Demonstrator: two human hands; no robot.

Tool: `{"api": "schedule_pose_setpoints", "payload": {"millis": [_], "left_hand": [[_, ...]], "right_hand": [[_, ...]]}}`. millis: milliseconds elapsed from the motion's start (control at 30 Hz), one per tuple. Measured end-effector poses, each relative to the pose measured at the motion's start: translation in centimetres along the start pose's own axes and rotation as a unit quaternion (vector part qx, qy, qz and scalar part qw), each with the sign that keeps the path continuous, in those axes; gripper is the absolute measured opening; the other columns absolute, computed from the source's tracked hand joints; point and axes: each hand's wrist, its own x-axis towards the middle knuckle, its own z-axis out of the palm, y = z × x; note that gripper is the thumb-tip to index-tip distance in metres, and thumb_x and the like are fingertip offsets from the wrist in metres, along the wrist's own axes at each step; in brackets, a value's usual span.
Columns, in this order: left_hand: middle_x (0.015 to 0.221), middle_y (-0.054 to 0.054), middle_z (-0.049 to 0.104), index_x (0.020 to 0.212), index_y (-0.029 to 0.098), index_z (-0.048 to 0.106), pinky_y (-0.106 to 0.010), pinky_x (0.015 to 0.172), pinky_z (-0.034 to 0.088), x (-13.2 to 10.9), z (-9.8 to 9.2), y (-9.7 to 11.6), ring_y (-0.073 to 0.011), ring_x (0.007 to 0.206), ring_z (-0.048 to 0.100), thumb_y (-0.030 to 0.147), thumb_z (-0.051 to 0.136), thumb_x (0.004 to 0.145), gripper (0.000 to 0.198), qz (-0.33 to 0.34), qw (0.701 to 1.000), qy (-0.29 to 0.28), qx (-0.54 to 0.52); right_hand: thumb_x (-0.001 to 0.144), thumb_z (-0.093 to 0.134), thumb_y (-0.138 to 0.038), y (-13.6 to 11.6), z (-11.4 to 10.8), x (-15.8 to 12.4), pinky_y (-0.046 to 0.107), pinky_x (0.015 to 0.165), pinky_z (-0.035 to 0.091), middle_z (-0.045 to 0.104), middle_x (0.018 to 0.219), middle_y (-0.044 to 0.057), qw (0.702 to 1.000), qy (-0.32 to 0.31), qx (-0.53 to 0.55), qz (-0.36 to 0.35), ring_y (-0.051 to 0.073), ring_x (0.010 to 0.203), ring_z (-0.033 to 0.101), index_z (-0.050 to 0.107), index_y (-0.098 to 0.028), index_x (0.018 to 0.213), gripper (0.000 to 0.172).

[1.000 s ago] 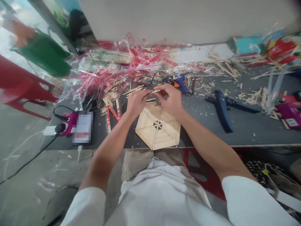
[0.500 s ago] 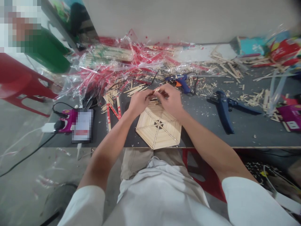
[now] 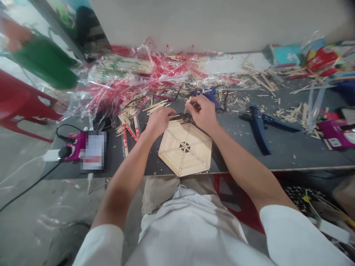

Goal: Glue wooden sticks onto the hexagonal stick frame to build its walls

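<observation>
A hexagonal panel of glued wooden sticks (image 3: 184,149) lies flat on the dark grey tabletop (image 3: 280,151), with a spoked pattern and a small dark gap at its centre. My right hand (image 3: 202,114) is above the panel's top edge, pinching a short wooden stick (image 3: 188,104) upright between finger and thumb. My left hand (image 3: 158,123) rests just left of that edge, its fingers curled, with nothing visible in them. A blue hot glue gun (image 3: 208,95) lies just beyond my right hand.
Loose sticks and shavings litter the table. Red-striped sticks (image 3: 125,138) lie left of the panel. Torn plastic wrap (image 3: 133,77) lies at the back, and a blue-handled hand tool (image 3: 257,127) lies to the right. A magenta power strip (image 3: 73,147) sits at the left.
My hands have come apart. The stick, pinched between both hands before, is now held by my right hand alone and stands more upright. The view has shifted slightly.
</observation>
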Motion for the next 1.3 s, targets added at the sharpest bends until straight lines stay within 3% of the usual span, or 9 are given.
{"api": "schedule_pose_setpoints", "payload": {"millis": [167,333,400,633,767,867,1000,1300], "left_hand": [[0.11,-0.01,0.081,0.119,0.015,0.073,-0.043,0.099,0.056,-0.4,-0.6,0.6,-0.027,0.108,0.073,-0.003,0.047,0.08,0.05,0.027,0.999,-0.022,0.016],[0.111,-0.013,0.079,0.121,0.017,0.072,-0.043,0.096,0.056,-0.4,-0.6,1.3,-0.027,0.103,0.073,0.018,0.054,0.098,0.029,0.021,1.0,-0.001,0.0],[0.109,-0.011,0.079,0.122,0.018,0.072,-0.04,0.093,0.056,-0.4,-0.5,1.5,-0.0254,0.102,0.073,0.024,0.059,0.099,0.027,0.023,0.999,0.005,-0.023],[0.091,-0.006,0.077,0.092,0.02,0.075,-0.034,0.082,0.053,-0.2,0.6,1.7,-0.0201,0.088,0.071,0.015,0.059,0.092,0.017,0.021,0.998,0.032,-0.054],[0.086,-0.003,0.078,0.09,0.02,0.076,-0.031,0.077,0.051,-0.3,0.7,2.3,-0.0161,0.081,0.07,0.027,0.058,0.099,0.021,0.015,0.985,0.033,-0.168],[0.076,-0.002,0.075,0.083,0.019,0.075,-0.029,0.069,0.048,-0.3,0.6,2.6,-0.0146,0.07,0.066,0.033,0.06,0.099,0.026,0.006,0.985,0.027,-0.17],[0.08,-0.003,0.077,0.083,0.019,0.077,-0.029,0.071,0.048,-0.3,0.4,2.4,-0.015,0.074,0.067,0.033,0.061,0.097,0.025,0.007,0.991,0.019,-0.135],[0.071,0.0,0.075,0.079,0.02,0.08,-0.027,0.063,0.045,-0.5,0.0,2.3,-0.0128,0.067,0.063,0.035,0.071,0.089,0.02,-0.007,0.98,0.0,-0.199]], "right_hand": [[0.095,0.064,-0.027,0.3,0.2,0.2,0.033,0.072,0.052,0.071,0.092,0.007,1.0,-0.001,-0.006,0.009,0.017,0.075,0.062,0.064,-0.021,0.086,0.01],[0.095,0.065,-0.03,0.3,0.0,0.2,0.034,0.074,0.052,0.071,0.092,0.006,1.0,-0.009,0.0,0.011,0.018,0.078,0.062,0.065,-0.022,0.086,0.012],[0.097,0.065,-0.034,-0.1,0.1,-0.1,0.034,0.073,0.051,0.07,0.09,0.005,1.0,-0.022,0.022,-0.005,0.018,0.076,0.061,0.065,-0.022,0.087,0.015],[0.095,0.067,-0.038,-2.3,0.6,-1.0,0.032,0.07,0.048,0.069,0.084,0.002,0.993,-0.044,0.106,-0.012,0.016,0.075,0.06,0.068,-0.023,0.086,0.017],[0.09,0.073,-0.049,-1.9,0.9,-1.0,0.031,0.064,0.045,0.068,0.077,0.0,0.979,-0.051,0.185,0.062,0.014,0.066,0.057,0.068,-0.022,0.084,0.028],[0.084,0.077,-0.059,-1.4,1.0,-0.9,0.031,0.061,0.045,0.068,0.072,0.0,0.968,-0.068,0.22,0.101,0.014,0.063,0.056,0.067,-0.022,0.082,0.039],[0.079,0.079,-0.066,-1.5,0.7,-0.8,0.032,0.064,0.048,0.072,0.076,0.002,0.964,-0.097,0.226,0.101,0.016,0.068,0.061,0.068,-0.022,0.081,0.046],[0.078,0.081,-0.065,-1.2,0.2,-0.7,0.029,0.058,0.044,0.065,0.069,-0.001,0.955,-0.136,0.25,0.083,0.012,0.059,0.052,0.063,-0.022,0.076,0.046]]}}
